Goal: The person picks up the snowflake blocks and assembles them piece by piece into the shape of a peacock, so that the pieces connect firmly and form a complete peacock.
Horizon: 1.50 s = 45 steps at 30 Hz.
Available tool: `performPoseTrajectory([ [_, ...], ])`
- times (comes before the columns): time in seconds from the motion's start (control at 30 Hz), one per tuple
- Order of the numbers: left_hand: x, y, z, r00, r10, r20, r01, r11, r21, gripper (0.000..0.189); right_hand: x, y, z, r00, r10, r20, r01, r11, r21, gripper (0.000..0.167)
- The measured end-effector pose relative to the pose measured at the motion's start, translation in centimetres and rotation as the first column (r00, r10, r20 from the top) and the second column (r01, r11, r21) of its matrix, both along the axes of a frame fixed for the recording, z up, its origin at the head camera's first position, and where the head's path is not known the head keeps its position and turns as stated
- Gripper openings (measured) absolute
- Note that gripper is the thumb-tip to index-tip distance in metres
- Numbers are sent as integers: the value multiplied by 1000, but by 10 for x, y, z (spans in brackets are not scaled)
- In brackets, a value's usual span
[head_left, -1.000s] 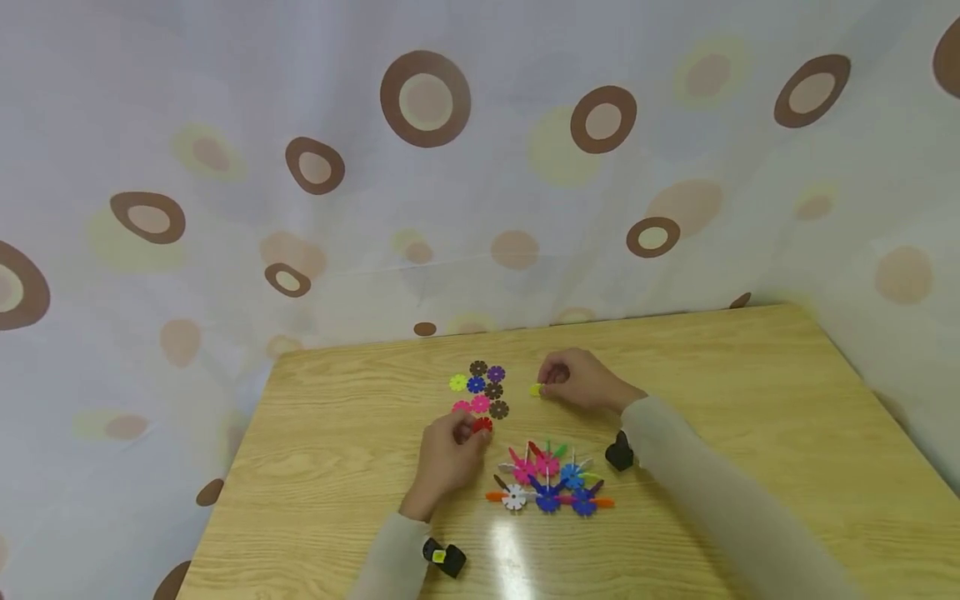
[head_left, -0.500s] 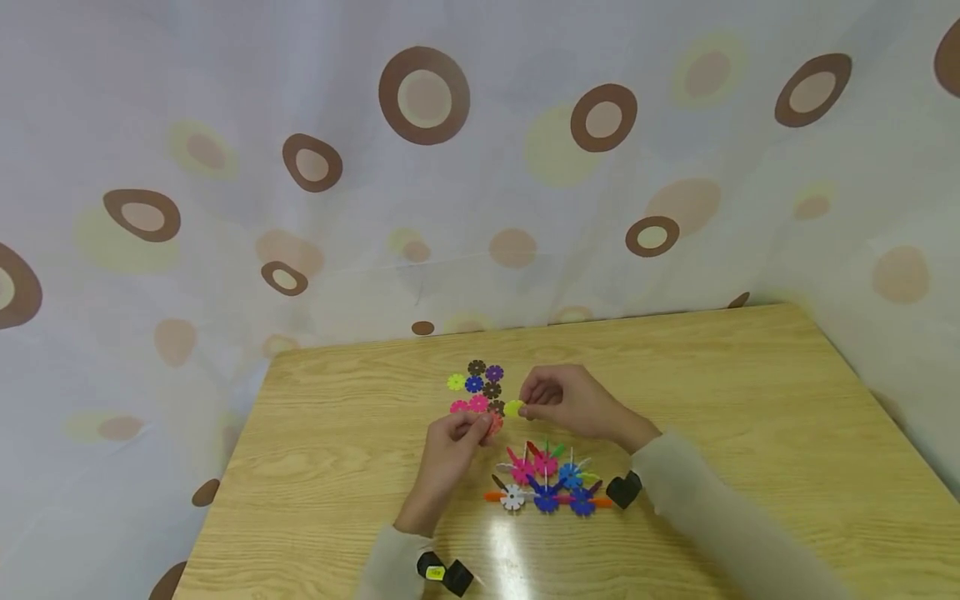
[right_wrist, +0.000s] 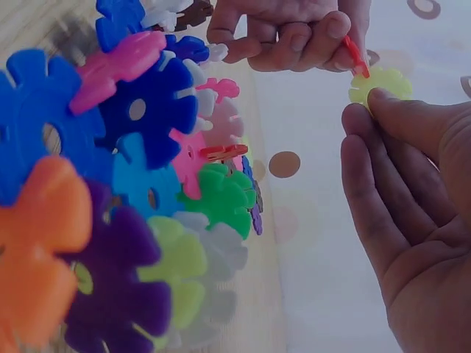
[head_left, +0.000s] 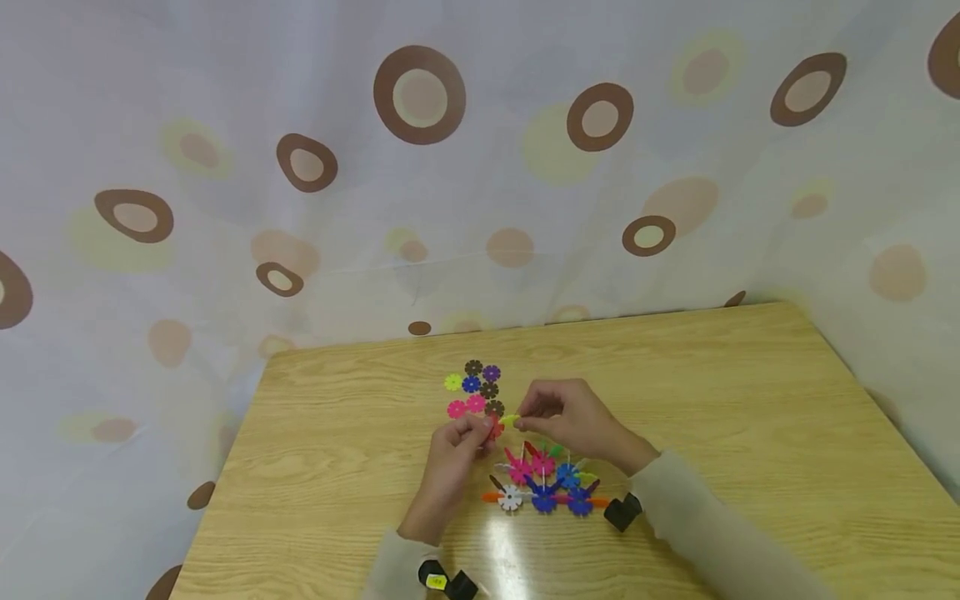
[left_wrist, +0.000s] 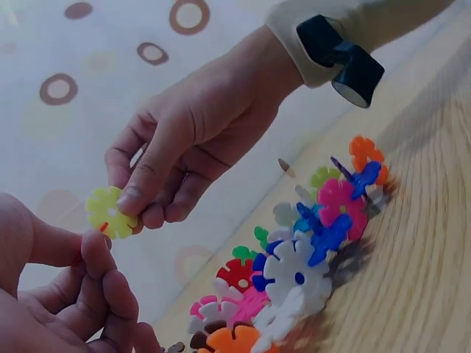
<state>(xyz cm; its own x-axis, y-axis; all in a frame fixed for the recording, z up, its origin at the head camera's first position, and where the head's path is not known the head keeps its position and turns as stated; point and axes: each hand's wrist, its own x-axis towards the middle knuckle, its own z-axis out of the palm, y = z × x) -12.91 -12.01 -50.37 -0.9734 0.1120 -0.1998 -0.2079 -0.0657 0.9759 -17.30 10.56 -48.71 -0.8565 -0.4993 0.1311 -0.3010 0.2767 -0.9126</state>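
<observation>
"Head view: what is being held, and where?"

"Left hand (head_left: 450,454) pinches a red notched disc (right_wrist: 355,57); right hand (head_left: 573,417) pinches a yellow notched disc (left_wrist: 101,206) by its rim. Both are raised above the desk (head_left: 675,375), edges seemingly touching, just beyond a cluster of joined discs (head_left: 544,500). Whether they interlock, I can't tell."

"How would they handle?"

"Likely light, stiff plastic, slightly slippery; best pinched flat at the outer edge, leaving the meeting slots free."

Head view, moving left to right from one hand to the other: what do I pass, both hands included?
Left hand → red flower disc it pinches → yellow flower disc → right hand, which pinches the yellow one.
</observation>
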Motion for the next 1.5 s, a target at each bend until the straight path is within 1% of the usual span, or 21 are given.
performPoseTrajectory([
  [0.1,1,1,0,1000,-4,-7,5,999,43,24,1,0,0,999,20,-40,-20,1000,-6,5],
  [0.23,1,3,2,1000,8,-22,-7,998,69,23,0,0,3,992,44,-118,-44,999,8,7],
  [0.33,1,3,3,999,16,-35,-14,998,62,23,-2,0,6,986,59,-158,-56,998,23,9],
  [0.43,-1,1,3,999,-2,-41,4,999,47,23,-3,0,9,981,67,-179,-61,997,42,10],
  [0.57,-3,-1,-1,999,-34,-40,35,999,25,24,-8,-2,11,980,64,-190,-49,995,85,10],
  [0.73,-5,-3,-7,998,-55,-25,55,998,0,18,-17,-4,13,983,60,-171,-41,993,110,12],
  [0.87,-6,-4,-10,999,-52,-16,52,999,6,18,-28,-7,17,988,69,-137,-52,991,122,12],
  [0.97,-7,-4,-10,999,-40,-17,41,999,8,15,-39,-9,19,991,75,-115,-57,987,151,16],
  [1.07,-8,-4,-11,1000,-17,-7,17,1000,9,11,-55,-12,16,991,87,-99,-63,972,228,21],
  [1.17,-9,-5,-11,1000,-4,5,4,1000,11,10,-70,-18,11,993,92,-76,-63,946,317,29],
  [1.3,-9,-7,-12,1000,-6,7,6,1000,11,11,-88,-30,2,996,73,-57,-44,917,396,35],
  [1.4,-9,-7,-13,1000,-15,5,15,1000,17,13,-95,-37,-4,995,83,-49,-52,889,456,39],
  [1.5,-9,-6,-15,1000,-28,2,28,999,20,15,-97,-41,-7,995,99,-27,-72,858,509,44],
])
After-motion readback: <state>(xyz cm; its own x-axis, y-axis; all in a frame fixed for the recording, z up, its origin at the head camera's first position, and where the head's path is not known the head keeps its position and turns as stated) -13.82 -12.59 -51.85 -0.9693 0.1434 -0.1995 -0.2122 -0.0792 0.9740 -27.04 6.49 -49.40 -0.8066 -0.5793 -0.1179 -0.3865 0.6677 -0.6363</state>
